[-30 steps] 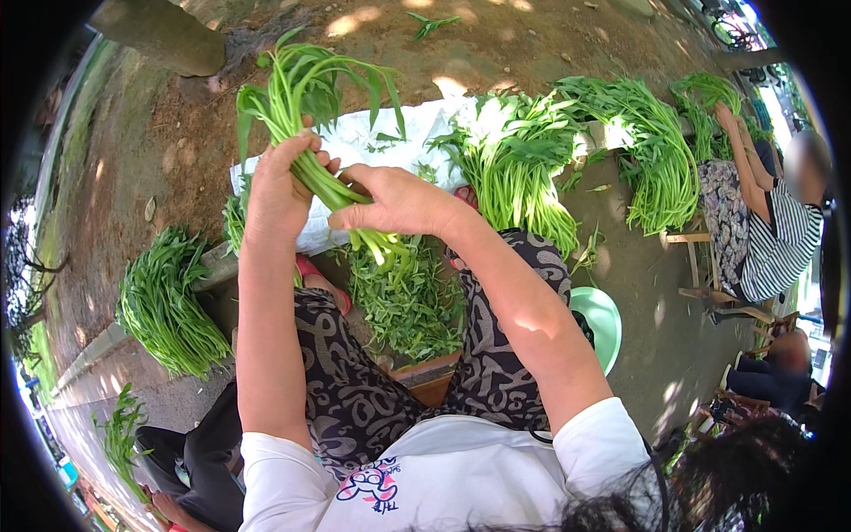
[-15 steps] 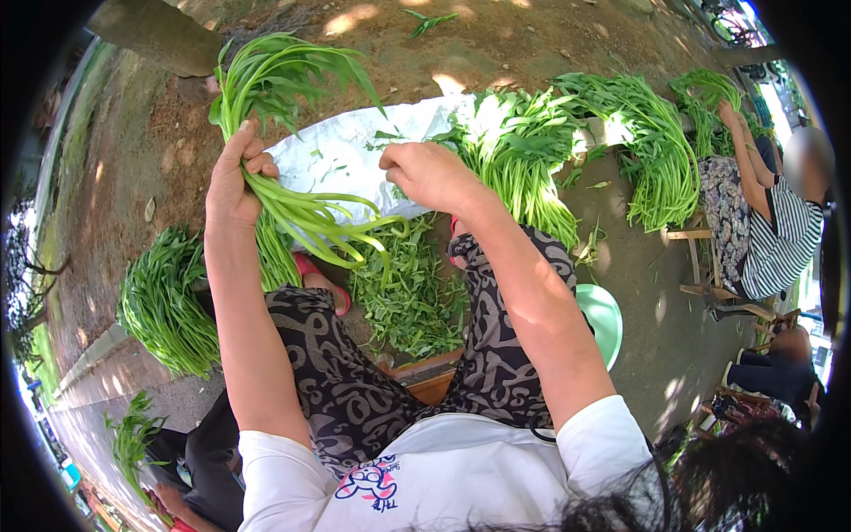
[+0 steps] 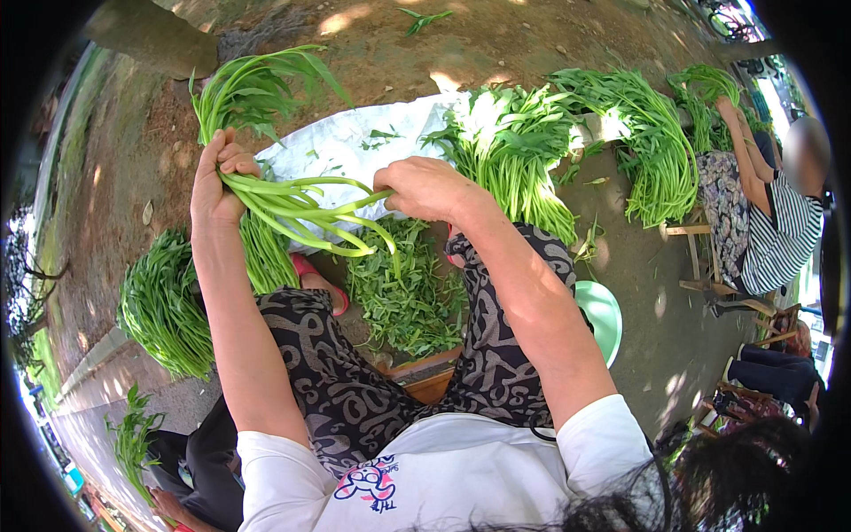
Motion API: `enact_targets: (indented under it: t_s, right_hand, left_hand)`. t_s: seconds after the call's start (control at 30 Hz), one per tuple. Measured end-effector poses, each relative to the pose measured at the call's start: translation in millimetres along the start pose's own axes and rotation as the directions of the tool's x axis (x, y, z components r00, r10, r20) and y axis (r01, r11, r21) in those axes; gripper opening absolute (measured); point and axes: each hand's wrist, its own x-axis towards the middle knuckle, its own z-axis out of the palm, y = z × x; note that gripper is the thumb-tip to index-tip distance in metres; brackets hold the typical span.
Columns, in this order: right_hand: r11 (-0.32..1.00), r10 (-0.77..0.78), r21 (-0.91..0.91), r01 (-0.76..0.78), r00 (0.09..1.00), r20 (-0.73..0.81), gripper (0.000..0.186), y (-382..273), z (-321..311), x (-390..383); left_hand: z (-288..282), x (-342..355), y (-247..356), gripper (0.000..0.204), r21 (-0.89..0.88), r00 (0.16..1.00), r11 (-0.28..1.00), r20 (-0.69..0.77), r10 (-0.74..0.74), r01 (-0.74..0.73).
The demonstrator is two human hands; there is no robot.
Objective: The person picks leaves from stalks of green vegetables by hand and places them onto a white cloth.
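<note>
My left hand [image 3: 217,182] is closed round a bunch of water spinach [image 3: 297,202], raised at the left above the white sheet [image 3: 332,137]. Its leafy tops arch up and over to the right, while the pale stems fan out toward my right side. With fingers pinched, my right hand [image 3: 424,188] grips the end of one stem of that bunch; the fingertips are partly hidden. Below the stems, a heap of loose leaves [image 3: 399,301] lies on the ground between my feet.
A big pile of water spinach [image 3: 523,160] lies right of the sheet, with another bunch [image 3: 651,151] beyond it. More greens [image 3: 164,301] lie at the left. A pale green basin [image 3: 600,324] stands by my right knee. A seated person [image 3: 780,230] handles greens at the far right.
My left hand has shifted left and slightly down with the bunch. The right hand, earlier apart from the stems, now grips a stem end and has moved slightly left.
</note>
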Motion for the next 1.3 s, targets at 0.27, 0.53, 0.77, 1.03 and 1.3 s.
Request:
enact_targets:
  t_s: [0.27, 0.53, 0.77, 1.03, 1.3]
  right_hand:
    - [1.0, 0.008, 0.008, -0.008, 1.0, -0.013, 0.024, 1, -3, -1]
    - [1.0, -0.016, 0.008, 0.016, 0.999, -0.036, 0.024, 2, -4, 0]
    - [1.0, -0.021, -0.003, 0.021, 0.999, -0.047, 0.028, 0, -3, 3]
    - [0.996, -0.045, 0.066, 0.054, 0.991, -0.126, 0.022, -2, -1, 7]
    - [0.978, -0.143, 0.12, 0.17, 0.968, -0.205, 0.023, 1, 5, 12]
  left_hand:
    - [-2, 3, 3, 0.009, 0.089, 0.99, 0.991, -0.087, 0.107, -0.099]
    - [-3, 6, 1, 0.017, 0.221, 0.936, 0.939, -0.178, 0.303, -0.262]
    - [-18, 14, 5, 0.016, 0.206, 0.902, 0.927, -0.24, 0.358, -0.313]
    - [-16, 17, 2, 0.01, 0.235, 0.884, 0.93, -0.31, 0.348, -0.284]
    - [-17, 18, 2, 0.011, 0.258, 0.884, 0.923, -0.301, 0.359, -0.286]
